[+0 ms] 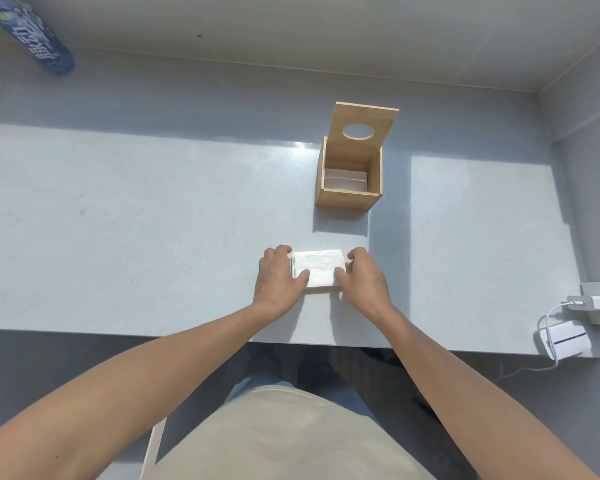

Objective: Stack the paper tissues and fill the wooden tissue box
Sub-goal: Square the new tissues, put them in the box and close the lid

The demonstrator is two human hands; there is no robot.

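Observation:
A white stack of paper tissues (320, 268) lies on the grey table (136, 220) near its front edge. My left hand (278, 282) grips the stack's left side, thumb on top and fingers curled round the far left corner. My right hand (362, 280) grips the right side the same way. Beyond the stack stands the wooden tissue box (347, 195), its lid (362, 133) with an oval hole swung up and back. White tissues (345, 180) lie in the bottom of the box.
A blue plastic bottle (32, 32) leans at the far left corner. A white charger and a small white device with cable (561, 339) sit at the right front edge. A wall runs behind and to the right of the table.

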